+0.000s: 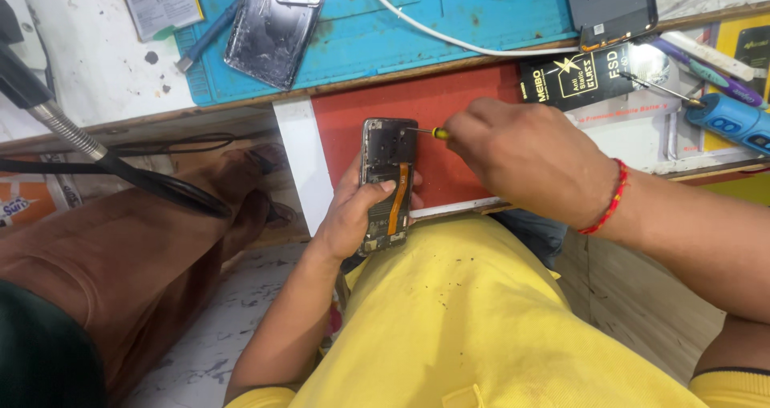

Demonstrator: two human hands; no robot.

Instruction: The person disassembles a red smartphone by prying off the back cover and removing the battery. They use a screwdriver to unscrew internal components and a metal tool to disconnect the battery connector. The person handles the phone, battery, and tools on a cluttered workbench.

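The left hand grips an opened phone, back cover off, its fingers curled round the left edge and the thumb pressed across the lower middle, over an orange ribbon strip. The phone is held upright in front of the yellow shirt, just before the worktop's red edge. The right hand is bunched round a small screwdriver, pinching its yellow handle; the thin shaft points left and its tip meets the upper part of the phone's exposed inside. A red thread band circles the right wrist.

On the worktop above lies a blue mat carrying a cracked dark back cover, with a white cable curving over it. A flat battery lies left of the mat. To the right sit a dark screen panel, a black packet and a blue tool. At the left, another person's leg in brown trousers stretches beside a black flexible arm.
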